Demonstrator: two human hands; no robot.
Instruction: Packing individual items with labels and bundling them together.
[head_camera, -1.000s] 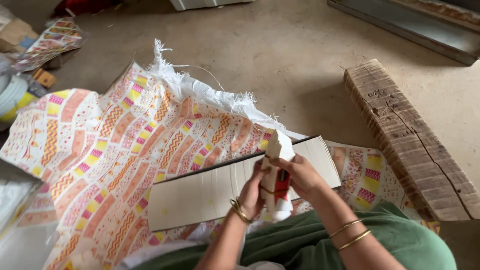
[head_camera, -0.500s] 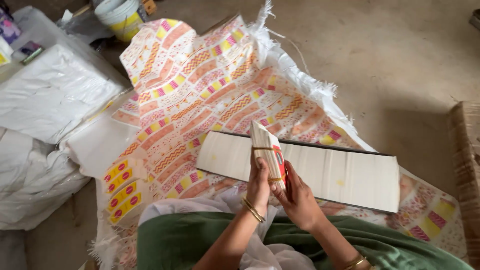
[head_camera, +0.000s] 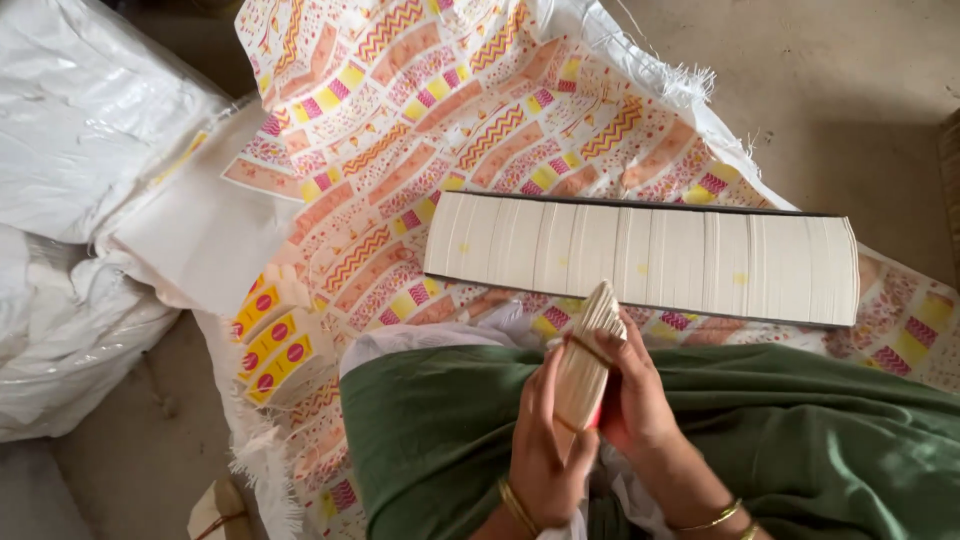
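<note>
1. Cream card sheets make up the bundle (head_camera: 588, 360) you hold between both palms over your green lap (head_camera: 440, 430); its long axis tilts up and away from you, towards the long stack (head_camera: 640, 258) just beyond.
2. Your left hand (head_camera: 545, 450) wraps the bundle's lower left side, fingers curled shut on it; your right hand (head_camera: 632, 395) presses the other face, equally close.
3. Compared with half a second ago, the view has swung left and the white sacks (head_camera: 90, 130) fill more of it; your grip is unchanged.

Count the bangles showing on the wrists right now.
3: one gold bangle on the left wrist, two on the right wrist near the frame's bottom edge; more may sit out of view.
</note>
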